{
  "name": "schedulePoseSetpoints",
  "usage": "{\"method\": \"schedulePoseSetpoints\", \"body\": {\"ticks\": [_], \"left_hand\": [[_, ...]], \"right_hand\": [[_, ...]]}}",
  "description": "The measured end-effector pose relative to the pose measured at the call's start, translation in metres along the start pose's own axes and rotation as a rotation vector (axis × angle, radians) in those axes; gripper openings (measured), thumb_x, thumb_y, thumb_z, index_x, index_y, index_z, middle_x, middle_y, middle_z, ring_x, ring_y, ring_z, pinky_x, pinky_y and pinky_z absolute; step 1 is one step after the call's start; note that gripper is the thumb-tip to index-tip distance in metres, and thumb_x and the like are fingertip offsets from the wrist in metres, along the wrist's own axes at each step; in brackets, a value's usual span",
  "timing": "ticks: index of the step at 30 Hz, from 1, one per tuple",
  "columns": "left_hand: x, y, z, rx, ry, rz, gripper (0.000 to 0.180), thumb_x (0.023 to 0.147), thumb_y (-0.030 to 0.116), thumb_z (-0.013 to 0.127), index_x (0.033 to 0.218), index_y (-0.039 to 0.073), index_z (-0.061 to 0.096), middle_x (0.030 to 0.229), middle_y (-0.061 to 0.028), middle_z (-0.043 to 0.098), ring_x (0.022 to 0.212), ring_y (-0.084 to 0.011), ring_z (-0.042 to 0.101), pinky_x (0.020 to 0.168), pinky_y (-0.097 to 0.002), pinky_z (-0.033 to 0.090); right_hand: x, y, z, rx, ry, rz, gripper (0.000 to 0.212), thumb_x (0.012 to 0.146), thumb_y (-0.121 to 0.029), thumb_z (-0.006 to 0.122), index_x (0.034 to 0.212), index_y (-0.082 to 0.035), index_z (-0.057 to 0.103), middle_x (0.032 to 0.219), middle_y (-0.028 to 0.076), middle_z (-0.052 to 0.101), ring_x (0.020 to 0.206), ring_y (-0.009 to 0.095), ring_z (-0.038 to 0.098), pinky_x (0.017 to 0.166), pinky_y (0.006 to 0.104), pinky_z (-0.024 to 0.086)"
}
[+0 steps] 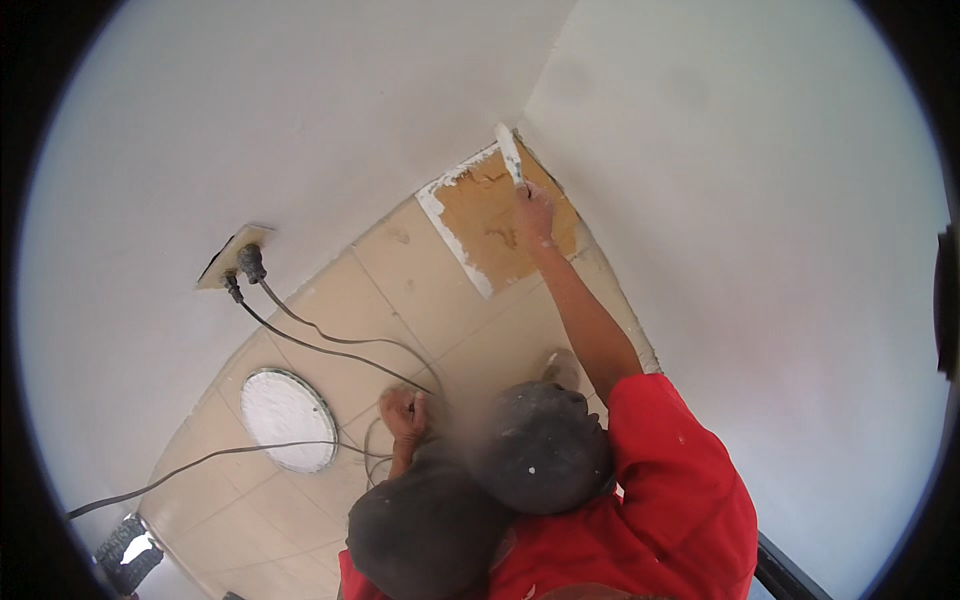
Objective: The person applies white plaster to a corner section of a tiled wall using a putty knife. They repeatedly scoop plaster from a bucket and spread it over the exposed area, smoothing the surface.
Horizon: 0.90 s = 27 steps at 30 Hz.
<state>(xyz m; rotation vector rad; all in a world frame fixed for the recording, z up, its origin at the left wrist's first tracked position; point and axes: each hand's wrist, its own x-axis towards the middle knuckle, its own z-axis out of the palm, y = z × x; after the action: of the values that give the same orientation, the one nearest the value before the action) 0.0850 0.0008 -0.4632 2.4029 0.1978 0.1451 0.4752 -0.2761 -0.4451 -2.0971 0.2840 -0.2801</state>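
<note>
My right hand (537,213) reaches forward to the corner where the two white walls meet the floor. It is closed around a paintbrush (509,152) smeared with white, whose tip lies close to the corner. Below it, a brown board or cardboard sheet (480,222) lies on the floor, with white smears along its edges. My left hand (404,412) is held low beside my knee with its fingers curled in. Whether anything is inside them is hidden. A round container (290,420) filled with white stands to its left.
A wall socket (236,257) on the left wall holds two dark plugs (250,264). Their cables (325,345) run down toward my knees, and another cable (200,462) crosses in front of the container. Beige tiles (385,270) cover the floor. My dark-clad knees (545,450) are bent below.
</note>
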Motion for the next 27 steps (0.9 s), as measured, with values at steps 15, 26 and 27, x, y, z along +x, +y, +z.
{"method": "schedulePoseSetpoints", "body": {"ticks": [15,26,27], "left_hand": [[0.000,0.008,-0.008,0.002,-0.011,0.020,0.031,0.089,0.021,0.068,0.067,0.005,0.052,0.068,-0.0135,0.050,0.070,-0.0357,0.049,0.072,-0.0464,0.035],[0.000,0.005,-0.002,-0.018,0.040,0.017,0.038,0.089,0.026,0.068,0.063,0.005,0.051,0.064,-0.0152,0.050,0.066,-0.0374,0.049,0.069,-0.0480,0.036],[0.000,0.004,-0.003,-0.002,0.021,0.005,0.039,0.089,0.026,0.068,0.062,0.005,0.050,0.063,-0.0151,0.050,0.066,-0.0375,0.049,0.069,-0.0481,0.036]], "right_hand": [[-0.035,-0.057,-0.032,0.075,-0.269,0.097,0.026,0.098,-0.023,0.056,0.096,0.001,0.067,0.070,0.018,0.060,0.060,0.035,0.056,0.060,0.0440,0.044],[-0.029,-0.028,-0.029,0.008,-0.090,-0.026,0.025,0.096,-0.021,0.058,0.090,0.002,0.064,0.075,0.019,0.058,0.067,0.030,0.055,0.065,0.0428,0.044],[-0.031,-0.029,-0.027,0.053,-0.083,-0.023,0.025,0.096,-0.021,0.058,0.090,0.003,0.063,0.074,0.019,0.057,0.066,0.030,0.055,0.066,0.0427,0.045]]}}
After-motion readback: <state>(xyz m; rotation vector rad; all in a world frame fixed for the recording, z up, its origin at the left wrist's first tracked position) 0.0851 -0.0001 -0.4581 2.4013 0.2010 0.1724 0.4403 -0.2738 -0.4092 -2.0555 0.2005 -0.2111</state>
